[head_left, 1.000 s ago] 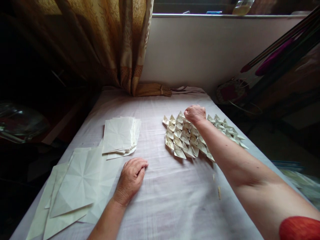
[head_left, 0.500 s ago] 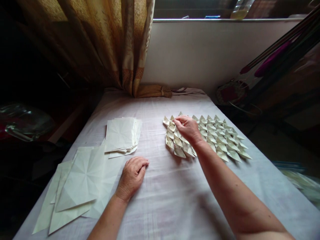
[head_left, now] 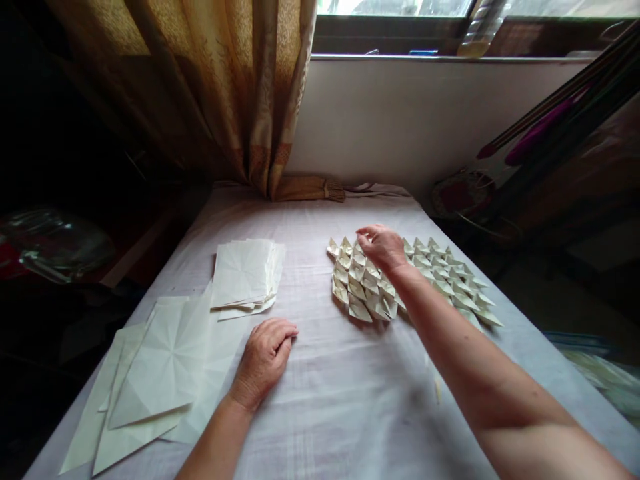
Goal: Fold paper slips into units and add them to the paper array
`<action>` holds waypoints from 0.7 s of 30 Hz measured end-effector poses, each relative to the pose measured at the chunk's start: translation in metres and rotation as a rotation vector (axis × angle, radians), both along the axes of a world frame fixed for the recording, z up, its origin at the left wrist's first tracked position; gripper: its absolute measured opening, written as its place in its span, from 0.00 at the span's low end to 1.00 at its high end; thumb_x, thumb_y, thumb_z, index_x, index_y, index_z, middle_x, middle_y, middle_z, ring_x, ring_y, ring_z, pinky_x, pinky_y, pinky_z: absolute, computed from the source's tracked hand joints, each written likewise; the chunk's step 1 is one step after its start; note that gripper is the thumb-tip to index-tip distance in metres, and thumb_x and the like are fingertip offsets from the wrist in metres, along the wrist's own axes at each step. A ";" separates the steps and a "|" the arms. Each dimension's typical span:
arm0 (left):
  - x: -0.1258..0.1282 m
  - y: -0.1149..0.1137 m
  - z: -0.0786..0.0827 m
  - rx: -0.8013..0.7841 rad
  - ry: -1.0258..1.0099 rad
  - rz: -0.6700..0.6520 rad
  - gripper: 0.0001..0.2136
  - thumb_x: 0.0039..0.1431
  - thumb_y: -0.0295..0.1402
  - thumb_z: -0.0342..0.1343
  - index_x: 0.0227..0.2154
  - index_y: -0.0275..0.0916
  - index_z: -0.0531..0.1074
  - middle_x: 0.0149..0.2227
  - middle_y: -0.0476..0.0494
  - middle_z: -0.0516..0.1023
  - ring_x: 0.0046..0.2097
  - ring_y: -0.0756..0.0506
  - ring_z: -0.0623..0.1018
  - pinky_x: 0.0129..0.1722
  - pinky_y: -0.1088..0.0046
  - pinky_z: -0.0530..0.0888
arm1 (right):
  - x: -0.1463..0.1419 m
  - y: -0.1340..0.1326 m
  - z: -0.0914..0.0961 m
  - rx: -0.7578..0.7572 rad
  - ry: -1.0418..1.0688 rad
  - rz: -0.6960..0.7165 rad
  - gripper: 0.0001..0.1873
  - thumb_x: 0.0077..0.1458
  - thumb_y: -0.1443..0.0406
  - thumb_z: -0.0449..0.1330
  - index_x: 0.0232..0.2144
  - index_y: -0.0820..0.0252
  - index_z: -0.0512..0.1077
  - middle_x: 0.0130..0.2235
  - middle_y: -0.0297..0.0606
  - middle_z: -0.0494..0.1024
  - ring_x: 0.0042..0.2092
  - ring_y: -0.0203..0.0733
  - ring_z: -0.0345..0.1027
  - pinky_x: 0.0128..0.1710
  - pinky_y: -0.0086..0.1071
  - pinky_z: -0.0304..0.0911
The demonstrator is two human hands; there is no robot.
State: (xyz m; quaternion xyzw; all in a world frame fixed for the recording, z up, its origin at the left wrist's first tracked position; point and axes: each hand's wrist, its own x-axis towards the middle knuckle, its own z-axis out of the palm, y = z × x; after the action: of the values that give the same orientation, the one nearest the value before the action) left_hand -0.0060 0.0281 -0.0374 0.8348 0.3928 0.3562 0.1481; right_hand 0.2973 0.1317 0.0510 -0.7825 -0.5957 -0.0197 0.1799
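Observation:
Rows of small folded paper boats stand close together on the right half of the cloth. Over their back row, my right hand has thumb and fingertips drawn together in a pinch. Whether a boat's tip is between them is hidden. My right forearm covers part of the rows. My left hand lies closed on the cloth, fingers curled and together, nothing seen in it. Just beyond it sits a stack of creased paper squares. Larger creased sheets overlap to its left.
A pale checked cloth covers the bed-like surface. A gold curtain hangs down to its back edge. On the window ledge stand a clear bottle and a blue item. Dark clutter lies off both sides.
My right hand has shifted slightly right along the back row, baring boats on the left side. My left hand stays put. The view has tilted up a little, showing more window.

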 end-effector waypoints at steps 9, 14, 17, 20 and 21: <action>0.001 0.004 0.003 0.016 -0.002 -0.004 0.09 0.60 0.24 0.51 0.37 0.41 0.75 0.37 0.46 0.82 0.42 0.44 0.79 0.45 0.64 0.75 | 0.073 0.085 -0.012 -0.326 -0.020 -0.155 0.16 0.52 0.60 0.59 0.42 0.51 0.81 0.42 0.39 0.82 0.43 0.46 0.76 0.40 0.30 0.67; 0.000 0.005 0.003 0.017 -0.009 -0.002 0.09 0.60 0.24 0.51 0.37 0.42 0.75 0.37 0.46 0.82 0.42 0.45 0.79 0.45 0.65 0.75 | 0.075 0.101 -0.025 -0.402 -0.024 -0.135 0.15 0.49 0.58 0.62 0.39 0.53 0.81 0.39 0.39 0.83 0.41 0.45 0.76 0.36 0.28 0.66; 0.000 0.004 0.003 0.013 -0.005 -0.002 0.09 0.60 0.24 0.51 0.37 0.42 0.75 0.38 0.46 0.82 0.42 0.45 0.79 0.45 0.65 0.75 | 0.072 0.102 -0.025 -0.407 -0.036 -0.128 0.14 0.48 0.60 0.63 0.39 0.53 0.81 0.39 0.38 0.83 0.41 0.45 0.76 0.36 0.27 0.66; 0.000 0.004 0.003 0.011 -0.001 -0.003 0.10 0.60 0.24 0.51 0.38 0.42 0.75 0.38 0.47 0.82 0.42 0.45 0.79 0.45 0.65 0.75 | 0.071 0.101 -0.023 -0.396 -0.057 -0.129 0.15 0.48 0.62 0.63 0.40 0.53 0.81 0.42 0.39 0.82 0.44 0.46 0.75 0.39 0.28 0.66; 0.000 0.004 0.003 0.011 0.000 -0.004 0.10 0.60 0.24 0.51 0.38 0.42 0.75 0.38 0.47 0.82 0.42 0.45 0.79 0.45 0.65 0.75 | 0.070 0.100 -0.022 -0.393 -0.063 -0.130 0.15 0.48 0.62 0.63 0.41 0.53 0.81 0.44 0.40 0.81 0.45 0.47 0.75 0.40 0.29 0.66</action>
State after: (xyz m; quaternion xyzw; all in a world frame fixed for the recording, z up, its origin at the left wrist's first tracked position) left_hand -0.0062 0.0325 -0.0343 0.8363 0.3893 0.3581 0.1441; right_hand 0.3676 0.2321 0.0286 -0.8384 -0.5416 0.0608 0.0035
